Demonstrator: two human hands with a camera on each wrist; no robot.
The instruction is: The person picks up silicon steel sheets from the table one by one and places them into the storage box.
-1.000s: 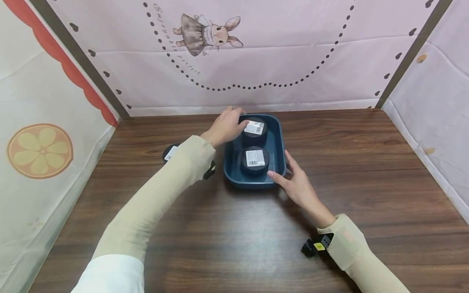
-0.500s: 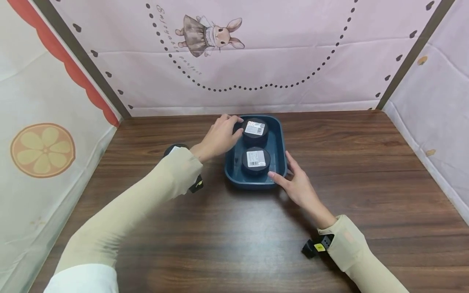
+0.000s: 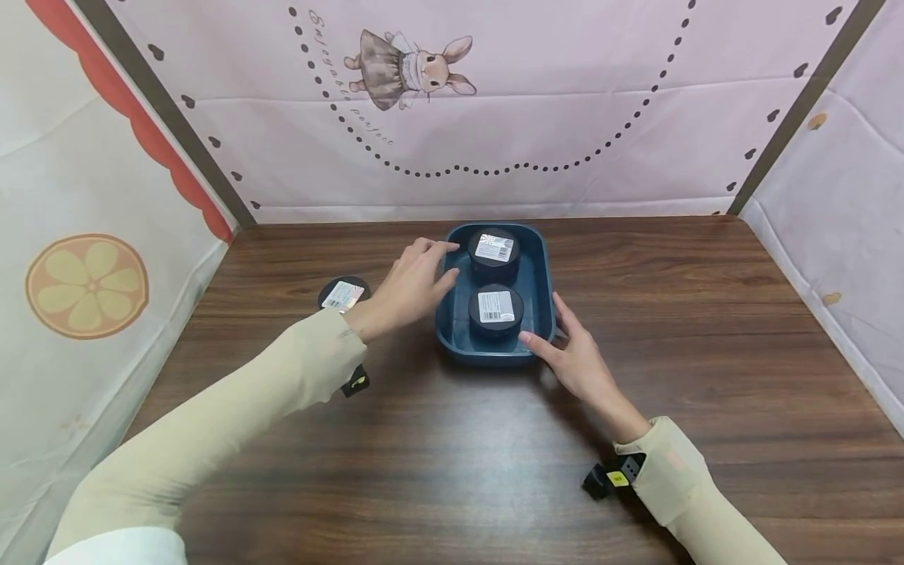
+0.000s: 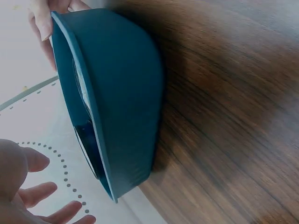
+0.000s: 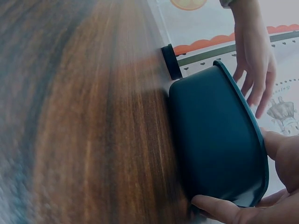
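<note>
A deep blue rectangular tray (image 3: 487, 359) stands on the wooden table. Inside it sit two round black containers with white barcode labels: one at the far end (image 3: 503, 271), the other at the near end (image 3: 496, 320). My left hand (image 3: 408, 289) hovers at the tray's left rim with spread fingers and holds nothing; the left wrist view shows those fingers (image 4: 37, 192) apart from the wall. With its thumb over the rim and its other fingers outside, my right hand (image 3: 575, 362) grips the tray's near right corner. Behind my left wrist lies a third black container (image 3: 344, 293).
Patterned cloth walls rise at the back (image 3: 565, 94), the left (image 3: 85, 392) and the right (image 3: 847, 204). Brown wooden table surface (image 3: 452, 471) stretches in front of the tray and to its right.
My left hand has drawn back left and toward me from the far container, uncovering more of the container on the table. The right hand and the tray stay in place.
</note>
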